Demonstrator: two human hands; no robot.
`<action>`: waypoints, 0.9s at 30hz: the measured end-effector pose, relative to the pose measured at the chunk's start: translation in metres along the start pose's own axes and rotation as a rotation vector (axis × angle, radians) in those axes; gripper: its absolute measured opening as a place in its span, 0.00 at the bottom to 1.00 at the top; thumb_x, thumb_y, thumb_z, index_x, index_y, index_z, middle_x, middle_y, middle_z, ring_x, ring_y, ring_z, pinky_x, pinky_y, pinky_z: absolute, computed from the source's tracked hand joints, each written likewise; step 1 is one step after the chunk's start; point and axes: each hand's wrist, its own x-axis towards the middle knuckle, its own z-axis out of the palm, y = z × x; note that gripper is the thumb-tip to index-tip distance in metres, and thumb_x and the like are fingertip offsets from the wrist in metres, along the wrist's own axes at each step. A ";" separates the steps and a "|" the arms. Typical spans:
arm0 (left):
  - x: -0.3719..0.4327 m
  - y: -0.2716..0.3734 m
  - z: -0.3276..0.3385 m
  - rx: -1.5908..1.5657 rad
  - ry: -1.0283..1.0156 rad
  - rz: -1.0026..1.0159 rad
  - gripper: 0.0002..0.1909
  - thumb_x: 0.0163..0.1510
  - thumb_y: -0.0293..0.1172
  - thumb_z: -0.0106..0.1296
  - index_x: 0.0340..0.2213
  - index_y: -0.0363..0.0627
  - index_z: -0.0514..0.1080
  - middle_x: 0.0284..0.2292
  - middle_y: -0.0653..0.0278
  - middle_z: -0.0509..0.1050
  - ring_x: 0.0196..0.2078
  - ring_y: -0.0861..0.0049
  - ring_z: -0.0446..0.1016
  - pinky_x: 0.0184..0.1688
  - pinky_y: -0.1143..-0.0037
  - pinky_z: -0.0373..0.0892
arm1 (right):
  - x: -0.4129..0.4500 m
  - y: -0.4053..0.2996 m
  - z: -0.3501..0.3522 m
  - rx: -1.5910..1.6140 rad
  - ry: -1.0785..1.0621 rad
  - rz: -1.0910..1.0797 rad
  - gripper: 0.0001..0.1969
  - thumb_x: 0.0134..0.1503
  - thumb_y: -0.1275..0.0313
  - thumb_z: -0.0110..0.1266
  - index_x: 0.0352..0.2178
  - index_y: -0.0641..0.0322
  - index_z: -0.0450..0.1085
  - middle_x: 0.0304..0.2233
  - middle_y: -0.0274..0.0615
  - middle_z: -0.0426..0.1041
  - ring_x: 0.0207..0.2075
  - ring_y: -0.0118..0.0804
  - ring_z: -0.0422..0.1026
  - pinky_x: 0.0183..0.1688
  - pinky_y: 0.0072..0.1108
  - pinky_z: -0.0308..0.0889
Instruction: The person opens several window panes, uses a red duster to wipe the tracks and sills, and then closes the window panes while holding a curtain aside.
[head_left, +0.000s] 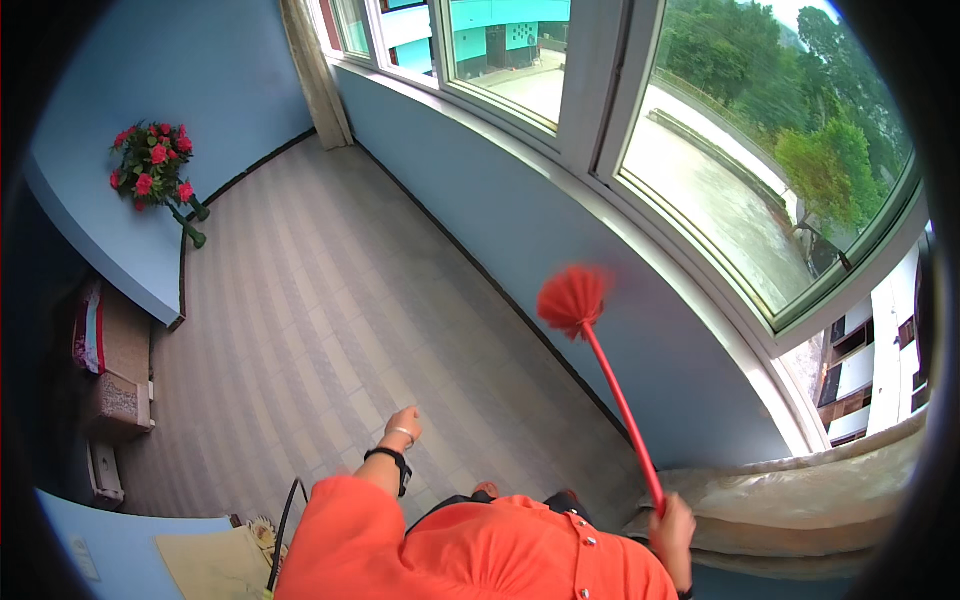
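My right hand (673, 525) is closed around the lower end of a long red handle at the lower right. The handle belongs to a red bristle duster (574, 300), whose round head is blurred and stands in front of the blue wall under the window. Whether the bristles touch the wall I cannot tell. My left hand (405, 427) hangs over the tiled floor (360, 315) with its fingers curled in; nothing shows in it. A black watch and a pale bracelet are on that wrist.
A long window (750, 165) with a white sill runs along the right. Curtains hang at the lower right (780, 517) and the far corner (319, 75). Red artificial flowers (154, 169) stand at the left wall, near a brown upholstered seat (124, 375). A doorway lies at left.
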 end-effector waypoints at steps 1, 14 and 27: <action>-0.001 -0.012 -0.001 -0.039 0.011 0.013 0.18 0.47 0.30 0.50 0.43 0.51 0.71 0.42 0.53 0.74 0.47 0.57 0.72 0.47 0.65 0.68 | 0.029 -0.003 -0.003 -0.120 0.004 -0.092 0.10 0.44 0.73 0.56 0.30 0.61 0.65 0.28 0.49 0.71 0.32 0.55 0.71 0.33 0.40 0.66; -0.059 -0.150 -0.008 -0.616 0.303 -0.292 0.17 0.45 0.34 0.58 0.39 0.46 0.73 0.27 0.57 0.76 0.29 0.68 0.76 0.32 0.71 0.71 | 0.355 -0.190 0.044 -0.844 -0.404 -0.555 0.10 0.49 0.68 0.53 0.33 0.53 0.77 0.35 0.40 0.77 0.39 0.40 0.76 0.37 0.28 0.70; -0.047 -0.144 -0.035 -0.969 0.310 -0.600 0.13 0.50 0.25 0.51 0.40 0.40 0.68 0.24 0.58 0.75 0.18 0.75 0.73 0.15 0.78 0.65 | 0.534 -0.356 0.184 -0.974 -0.440 -0.846 0.12 0.51 0.65 0.54 0.37 0.50 0.77 0.38 0.37 0.77 0.40 0.41 0.76 0.36 0.37 0.71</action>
